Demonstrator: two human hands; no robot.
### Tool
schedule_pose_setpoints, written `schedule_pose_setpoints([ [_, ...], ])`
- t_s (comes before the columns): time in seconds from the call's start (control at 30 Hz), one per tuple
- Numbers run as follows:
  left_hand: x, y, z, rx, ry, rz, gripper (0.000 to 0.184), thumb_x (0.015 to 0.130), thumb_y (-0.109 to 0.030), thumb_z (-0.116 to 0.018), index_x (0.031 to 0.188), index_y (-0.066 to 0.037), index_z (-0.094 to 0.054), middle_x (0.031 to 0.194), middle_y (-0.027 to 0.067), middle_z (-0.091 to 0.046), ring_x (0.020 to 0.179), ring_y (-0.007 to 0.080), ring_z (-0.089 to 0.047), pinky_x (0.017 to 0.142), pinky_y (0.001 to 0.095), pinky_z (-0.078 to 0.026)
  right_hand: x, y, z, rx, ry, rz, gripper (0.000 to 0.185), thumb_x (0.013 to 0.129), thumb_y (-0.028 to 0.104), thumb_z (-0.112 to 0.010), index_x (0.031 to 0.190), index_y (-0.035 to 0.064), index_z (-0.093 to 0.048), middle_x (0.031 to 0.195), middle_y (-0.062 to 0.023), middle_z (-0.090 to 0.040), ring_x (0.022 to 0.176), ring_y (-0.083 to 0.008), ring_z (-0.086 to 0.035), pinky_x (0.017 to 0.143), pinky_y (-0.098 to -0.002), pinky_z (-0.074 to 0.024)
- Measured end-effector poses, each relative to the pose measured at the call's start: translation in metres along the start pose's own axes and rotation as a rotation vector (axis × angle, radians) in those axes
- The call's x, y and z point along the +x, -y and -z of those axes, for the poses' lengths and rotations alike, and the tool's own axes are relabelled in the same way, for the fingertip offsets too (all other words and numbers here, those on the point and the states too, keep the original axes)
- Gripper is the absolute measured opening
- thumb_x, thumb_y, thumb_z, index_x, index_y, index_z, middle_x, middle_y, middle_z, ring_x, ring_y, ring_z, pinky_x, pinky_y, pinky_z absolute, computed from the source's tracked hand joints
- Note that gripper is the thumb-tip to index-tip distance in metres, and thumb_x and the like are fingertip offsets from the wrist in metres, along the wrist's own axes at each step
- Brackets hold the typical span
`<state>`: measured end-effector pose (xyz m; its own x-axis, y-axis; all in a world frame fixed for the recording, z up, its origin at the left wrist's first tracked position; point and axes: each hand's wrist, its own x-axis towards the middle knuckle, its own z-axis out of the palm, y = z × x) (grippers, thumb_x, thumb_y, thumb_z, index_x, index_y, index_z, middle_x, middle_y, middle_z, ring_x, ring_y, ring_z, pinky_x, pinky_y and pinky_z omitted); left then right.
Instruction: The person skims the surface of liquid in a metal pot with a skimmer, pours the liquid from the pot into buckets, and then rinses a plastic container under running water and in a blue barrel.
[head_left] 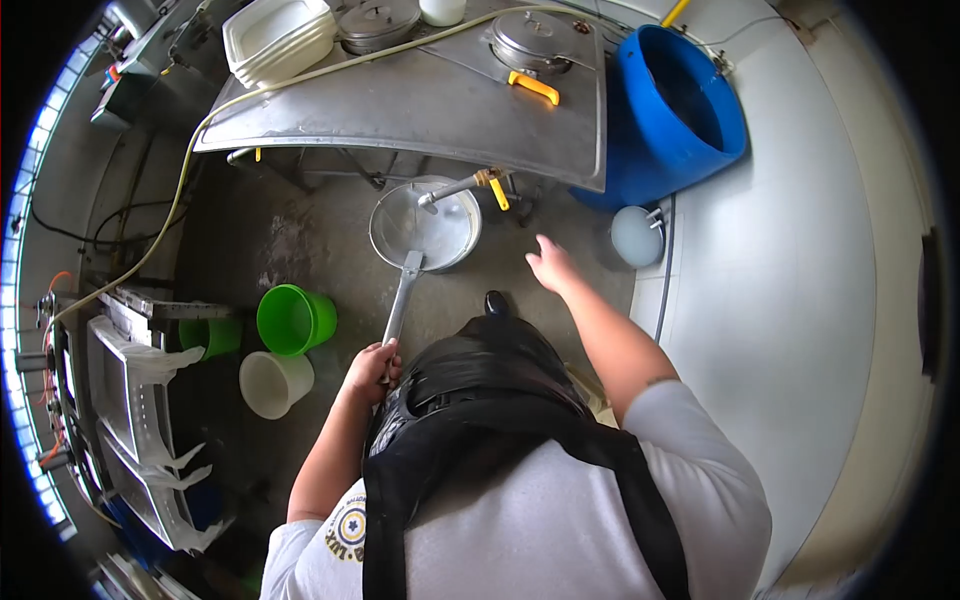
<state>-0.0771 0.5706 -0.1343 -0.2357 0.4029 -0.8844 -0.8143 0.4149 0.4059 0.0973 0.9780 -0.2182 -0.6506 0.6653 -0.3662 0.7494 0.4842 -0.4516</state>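
I see the left hand [374, 371] wrapped round a long metal handle [400, 303], running up-frame to the metal pot [391, 224], upper centre. Right hand [552, 266] is nearer the yellow valve lever [499, 195], up-left of its loosely curled, empty fingers.

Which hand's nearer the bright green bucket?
Left. The left hand, gripping the metal handle, is right of the bucket; the right hand is farther right, past the pot.

Steel table [400, 115], dull sheen on top. Grey floor [290, 225] under and in front of table, pale patches. Smooth white wall [780, 330] right of table, beige section [897, 200] beyond. Bright gridded window strip [20, 230] far left of table; dimmer underneath table.
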Motion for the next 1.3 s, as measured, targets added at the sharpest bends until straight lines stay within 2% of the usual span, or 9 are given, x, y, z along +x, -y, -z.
schedule_pose_setpoints([
  [0.17,0.023,0.003,-0.052,-0.125,-0.057,-0.043,0.022,0.102,-0.027,-0.065,0.102,-0.007,-0.057,0.074,0.0017,-0.058,0.052,0.0097,-0.05,0.047,0.0237,-0.039,0.117,0.053,0.009,-0.064,0.028,0.101,0.076,0.098,0.04,-0.061,0.154,-0.0032,-0.033,0.138,-0.0331,-0.057,0.131,-0.0451,-0.055,0.111,-0.0485,-0.0456],
  [0.37,0.031,0.003,-0.107,-0.22,-0.099,-0.066,0.02,0.101,-0.026,-0.067,0.102,-0.006,-0.06,0.073,0.0003,-0.059,0.053,0.0081,-0.05,0.048,0.023,-0.039,0.17,0.078,0.007,-0.224,0.281,0.132,0.052,0.099,0.032,-0.058,0.136,-0.0022,-0.047,0.124,-0.03,-0.066,0.119,-0.041,-0.065,0.103,-0.0483,-0.0519],
  [0.47,0.035,0.008,-0.126,-0.238,-0.094,-0.096,0.019,0.101,-0.025,-0.066,0.101,-0.006,-0.06,0.073,0.0,-0.06,0.053,0.0081,-0.05,0.048,0.0227,-0.039,0.177,0.072,0.037,-0.402,0.297,0.196,0.035,0.101,0.017,-0.049,0.131,-0.0012,-0.05,0.127,-0.0284,-0.066,0.121,-0.0394,-0.064,0.104,-0.0479,-0.0522],
  [0.53,0.043,0.014,-0.135,-0.25,-0.112,-0.1,0.018,0.101,-0.024,-0.066,0.101,-0.007,-0.06,0.072,0.0,-0.06,0.052,0.0082,-0.05,0.048,0.0229,-0.039,0.192,0.056,0.04,-0.501,0.236,0.379,0.038,0.102,0.01,-0.043,0.138,-0.0026,-0.046,0.133,-0.0288,-0.063,0.123,-0.0395,-0.064,0.105,-0.0479,-0.0518],
  [0.6,0.053,0.02,-0.142,-0.299,-0.065,-0.122,0.018,0.101,-0.024,-0.067,0.101,-0.007,-0.06,0.072,0.0,-0.06,0.053,0.0081,-0.051,0.048,0.0233,-0.039,0.191,0.054,0.032,-0.536,0.114,0.382,0.043,0.103,0.008,-0.04,0.144,-0.002,-0.043,0.138,-0.0287,-0.06,0.124,-0.0389,-0.063,0.107,-0.0464,-0.0518],
  [0.77,0.068,0.035,-0.16,-0.373,-0.073,-0.123,0.017,0.101,-0.023,-0.066,0.101,-0.007,-0.06,0.071,0.0,-0.06,0.052,0.008,-0.051,0.048,0.0232,-0.039,0.183,0.065,0.039,-0.507,0.24,0.247,0.045,0.103,0.009,-0.039,0.148,-0.0001,-0.038,0.139,-0.0277,-0.059,0.124,-0.0379,-0.064,0.106,-0.0461,-0.0529],
  [0.93,0.072,0.042,-0.163,-0.414,-0.068,-0.146,0.019,0.103,-0.025,-0.064,0.104,-0.007,-0.06,0.073,0.0009,-0.062,0.052,0.0079,-0.053,0.047,0.0228,-0.041,0.181,0.053,0.036,-0.53,0.187,0.246,0.048,0.104,0.02,-0.053,0.146,0.0004,-0.038,0.127,-0.0281,-0.065,0.115,-0.039,-0.068,0.097,-0.0489,-0.0564],
  [1.1,0.07,0.039,-0.152,-0.407,-0.05,-0.135,0.016,0.103,-0.024,-0.063,0.105,-0.008,-0.061,0.074,0.0009,-0.064,0.054,0.0079,-0.056,0.048,0.0217,-0.042,0.124,0.053,0.065,-0.481,0.198,0.274,0.076,0.101,0.028,-0.059,0.159,-0.0008,-0.02,0.14,-0.0301,-0.055,0.116,-0.0441,-0.065,0.099,-0.05,-0.0541],
  [1.3,0.06,0.037,-0.14,-0.367,-0.06,-0.116,0.015,0.102,-0.02,-0.064,0.097,-0.007,-0.057,0.073,0.0022,-0.062,0.053,0.0099,-0.056,0.048,0.0245,-0.044,0.086,0.029,0.078,-0.422,0.212,0.21,0.083,0.099,0.03,-0.062,0.16,-0.0006,-0.015,0.157,-0.0307,-0.036,0.131,-0.0441,-0.055,0.107,-0.0487,-0.0495],
])
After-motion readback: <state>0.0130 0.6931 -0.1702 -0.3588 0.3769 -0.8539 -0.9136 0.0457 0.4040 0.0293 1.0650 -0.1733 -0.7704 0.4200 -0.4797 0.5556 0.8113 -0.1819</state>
